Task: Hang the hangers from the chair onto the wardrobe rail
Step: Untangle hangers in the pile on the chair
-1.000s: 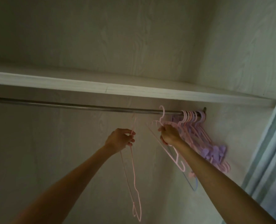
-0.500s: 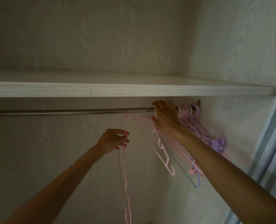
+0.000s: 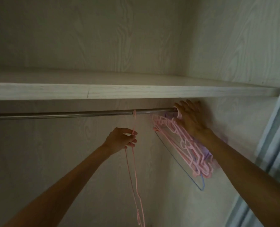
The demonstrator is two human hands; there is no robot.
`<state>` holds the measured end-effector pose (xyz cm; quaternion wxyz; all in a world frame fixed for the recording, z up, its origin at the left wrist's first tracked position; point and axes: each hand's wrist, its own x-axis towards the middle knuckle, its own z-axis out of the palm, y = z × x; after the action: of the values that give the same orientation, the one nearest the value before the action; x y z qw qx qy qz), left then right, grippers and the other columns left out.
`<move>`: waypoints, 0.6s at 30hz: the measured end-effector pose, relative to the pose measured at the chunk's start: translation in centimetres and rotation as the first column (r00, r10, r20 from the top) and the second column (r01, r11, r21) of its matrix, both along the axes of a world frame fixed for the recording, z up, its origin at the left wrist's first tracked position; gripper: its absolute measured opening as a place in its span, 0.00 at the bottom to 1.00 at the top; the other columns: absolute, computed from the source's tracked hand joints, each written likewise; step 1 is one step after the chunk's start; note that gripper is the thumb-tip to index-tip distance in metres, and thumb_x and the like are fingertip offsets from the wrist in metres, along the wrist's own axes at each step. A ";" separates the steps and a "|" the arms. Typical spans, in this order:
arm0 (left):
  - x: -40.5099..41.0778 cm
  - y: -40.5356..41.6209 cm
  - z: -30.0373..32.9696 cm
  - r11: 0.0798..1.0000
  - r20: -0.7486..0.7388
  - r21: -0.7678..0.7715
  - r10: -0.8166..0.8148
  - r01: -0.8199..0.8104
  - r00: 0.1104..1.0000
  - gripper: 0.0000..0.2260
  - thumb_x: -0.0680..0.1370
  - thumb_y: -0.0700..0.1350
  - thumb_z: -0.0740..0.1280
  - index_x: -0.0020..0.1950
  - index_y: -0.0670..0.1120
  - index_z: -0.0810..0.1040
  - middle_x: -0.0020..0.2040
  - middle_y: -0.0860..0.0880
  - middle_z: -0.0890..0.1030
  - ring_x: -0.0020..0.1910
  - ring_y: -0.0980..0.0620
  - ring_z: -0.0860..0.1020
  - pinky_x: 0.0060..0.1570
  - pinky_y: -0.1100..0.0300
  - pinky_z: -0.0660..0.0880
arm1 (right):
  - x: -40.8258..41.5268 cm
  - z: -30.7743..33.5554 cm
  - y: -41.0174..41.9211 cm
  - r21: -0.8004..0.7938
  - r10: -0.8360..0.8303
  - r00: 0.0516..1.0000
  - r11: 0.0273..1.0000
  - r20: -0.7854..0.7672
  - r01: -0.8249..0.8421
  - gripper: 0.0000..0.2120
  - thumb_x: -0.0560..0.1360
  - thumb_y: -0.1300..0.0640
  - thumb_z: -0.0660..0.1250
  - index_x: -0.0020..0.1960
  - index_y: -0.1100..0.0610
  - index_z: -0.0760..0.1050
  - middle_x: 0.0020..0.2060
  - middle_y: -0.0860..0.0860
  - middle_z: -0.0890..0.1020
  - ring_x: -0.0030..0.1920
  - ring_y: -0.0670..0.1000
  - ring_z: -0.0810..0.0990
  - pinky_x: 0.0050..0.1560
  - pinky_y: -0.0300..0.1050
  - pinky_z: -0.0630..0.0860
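Note:
A steel wardrobe rail (image 3: 73, 114) runs under a white shelf. One thin pink hanger (image 3: 134, 169) hangs from the rail by its hook, edge-on to me. My left hand (image 3: 121, 140) pinches its neck just below the rail. At the rail's right end several pink, purple and blue hangers (image 3: 185, 145) are bunched together. My right hand (image 3: 190, 117) lies flat against their hooks with straight fingers, pressing them toward the side wall.
The white shelf (image 3: 136, 91) sits close above the rail. The wardrobe's side wall (image 3: 244, 118) is just right of the bunch. A pale blue sliding door frame (image 3: 278, 131) stands at the far right.
My right hand has slid right along the rail, packing the hung hangers tighter against the wall. My left hand stays on the single pink hanger, now hooked on the rail.

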<state>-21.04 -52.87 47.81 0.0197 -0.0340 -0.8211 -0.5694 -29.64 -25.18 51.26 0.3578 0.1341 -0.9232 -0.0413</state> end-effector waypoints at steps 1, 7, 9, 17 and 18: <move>0.0 0.2 0.0 1.000 0.005 0.005 0.000 0.000 1.000 0.05 0.77 0.44 0.66 0.51 0.47 0.80 0.40 0.49 0.82 0.29 0.61 0.81 0.34 0.67 0.75 | 0.4 0.1 -0.4 -0.028 0.012 1.000 1.000 -0.021 -0.013 0.30 0.71 0.43 0.64 0.68 0.58 0.70 0.66 0.58 0.73 0.68 0.61 0.69 0.70 0.57 0.54; -0.1 2.3 0.7 0.997 0.013 -0.063 -0.045 0.046 0.999 0.08 0.78 0.45 0.64 0.53 0.44 0.80 0.46 0.45 0.82 0.40 0.50 0.82 0.42 0.61 0.76 | 9.6 -1.3 -6.6 -0.474 0.404 0.772 0.867 0.491 -0.152 0.22 0.75 0.39 0.61 0.60 0.54 0.72 0.51 0.49 0.80 0.50 0.49 0.78 0.51 0.46 0.75; -0.3 3.2 0.9 0.993 0.004 -0.103 -0.059 0.059 0.998 0.09 0.79 0.45 0.64 0.55 0.43 0.79 0.48 0.44 0.83 0.42 0.49 0.82 0.39 0.62 0.75 | 11.7 -2.5 -7.9 -0.358 0.354 0.501 0.929 0.789 -0.093 0.26 0.75 0.37 0.59 0.62 0.56 0.71 0.55 0.51 0.80 0.52 0.50 0.79 0.57 0.48 0.75; -1.3 5.3 2.5 0.947 -0.193 -0.314 0.004 -0.066 0.981 0.11 0.79 0.50 0.62 0.56 0.49 0.79 0.51 0.46 0.84 0.49 0.47 0.83 0.53 0.56 0.76 | 11.3 -4.4 -8.9 -0.407 0.238 0.782 0.913 0.576 0.022 0.18 0.82 0.50 0.48 0.49 0.57 0.74 0.40 0.54 0.79 0.43 0.56 0.80 0.48 0.48 0.76; -1.2 5.0 3.0 0.866 -0.317 -0.452 0.070 -0.215 0.946 0.12 0.79 0.52 0.61 0.59 0.52 0.77 0.51 0.48 0.84 0.50 0.47 0.82 0.55 0.54 0.76 | 10.9 -4.1 -8.8 -0.397 0.205 0.816 0.917 0.540 0.032 0.18 0.82 0.52 0.48 0.51 0.58 0.74 0.45 0.57 0.80 0.48 0.58 0.80 0.51 0.48 0.74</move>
<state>-22.19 -47.85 50.77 0.1731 -0.0596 -0.9248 -0.3335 -18.76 -33.99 47.16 0.0856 0.1093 -0.9696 0.2013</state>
